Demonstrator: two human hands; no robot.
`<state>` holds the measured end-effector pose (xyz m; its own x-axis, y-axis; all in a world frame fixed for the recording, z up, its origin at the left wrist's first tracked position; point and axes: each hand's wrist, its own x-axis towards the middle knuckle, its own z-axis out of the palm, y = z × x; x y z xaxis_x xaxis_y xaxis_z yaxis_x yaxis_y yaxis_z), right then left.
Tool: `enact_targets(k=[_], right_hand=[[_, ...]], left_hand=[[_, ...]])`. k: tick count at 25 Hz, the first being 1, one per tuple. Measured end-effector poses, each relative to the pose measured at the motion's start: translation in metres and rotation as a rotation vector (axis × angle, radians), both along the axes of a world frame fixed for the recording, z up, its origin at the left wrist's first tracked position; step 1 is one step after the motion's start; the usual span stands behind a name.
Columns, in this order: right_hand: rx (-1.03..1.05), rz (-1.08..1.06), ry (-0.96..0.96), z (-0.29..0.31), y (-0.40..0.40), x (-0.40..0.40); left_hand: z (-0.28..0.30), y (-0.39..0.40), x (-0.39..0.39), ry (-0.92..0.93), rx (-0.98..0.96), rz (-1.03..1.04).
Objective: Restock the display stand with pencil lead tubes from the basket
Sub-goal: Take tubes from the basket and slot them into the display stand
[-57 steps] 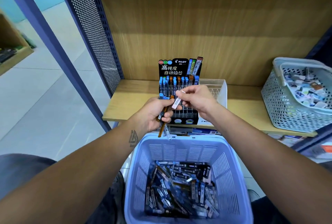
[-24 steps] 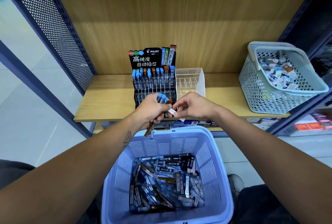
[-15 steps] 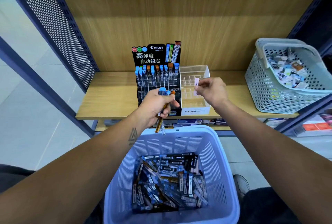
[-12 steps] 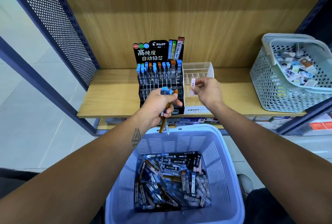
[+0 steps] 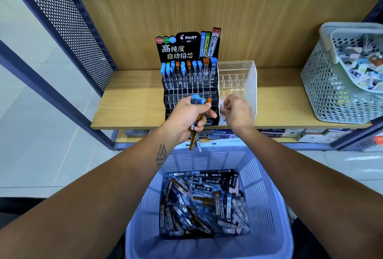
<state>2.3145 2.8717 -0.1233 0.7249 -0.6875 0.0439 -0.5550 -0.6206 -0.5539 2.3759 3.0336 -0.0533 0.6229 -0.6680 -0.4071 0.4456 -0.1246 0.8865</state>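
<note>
head view: left hand (image 5: 189, 118) gripping a bundle of lead tubes (image 5: 198, 101) before the display stand (image 5: 189, 76); right hand (image 5: 238, 113) pinching one pale tube (image 5: 222, 105) (mid-restock), needing a free slot; basket (image 5: 267, 207) below.

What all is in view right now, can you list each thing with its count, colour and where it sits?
display stand: one, black with clear slots, on the wooden shelf, back row partly filled with blue and orange capped tubes
clear organiser: one, transparent, right of the display stand, touching it
wooden shelf: one, light wood, ahead
blue basket: one, pale blue, below the shelf edge, nearest the camera
loose lead tubes: many, blue, black and orange, in the blue basket
grey basket: one, grey-green, right end of the shelf, holding small mixed items
left hand: grips a bundle of tubes
right hand: fingers pinch a small white piece before the organiser
</note>
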Motion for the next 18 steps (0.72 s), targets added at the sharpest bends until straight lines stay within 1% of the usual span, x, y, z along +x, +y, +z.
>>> enact_targets(k=[6, 11, 13, 15, 16, 17, 18], right_hand=[[-0.036, -0.042, 0.067, 0.004, 0.007, 0.000], [-0.010, -0.033, 0.105, 0.007, 0.007, -0.001], [-0.050, -0.068, 0.074, 0.013, 0.010, -0.006], [-0.069, -0.094, -0.048, 0.031, 0.017, -0.009], [-0.002, -0.064, -0.121, 0.043, 0.022, -0.009], [0.154, -0.005, -0.191, 0.057, 0.027, -0.005], [0.408, 0.080, -0.243, 0.074, 0.034, -0.003]], left_hand=[[-0.004, 0.005, 0.001, -0.004, 0.005, -0.003], [-0.003, 0.010, 0.000, 0.000, 0.006, -0.001], [0.000, 0.012, -0.001, 0.023, -0.013, 0.001], [0.008, 0.014, -0.002, 0.058, -0.047, 0.004], [0.012, 0.016, -0.003, 0.073, -0.065, 0.007], [0.016, 0.017, -0.003, 0.087, -0.080, 0.010], [0.020, 0.019, -0.003, 0.101, -0.094, 0.011]])
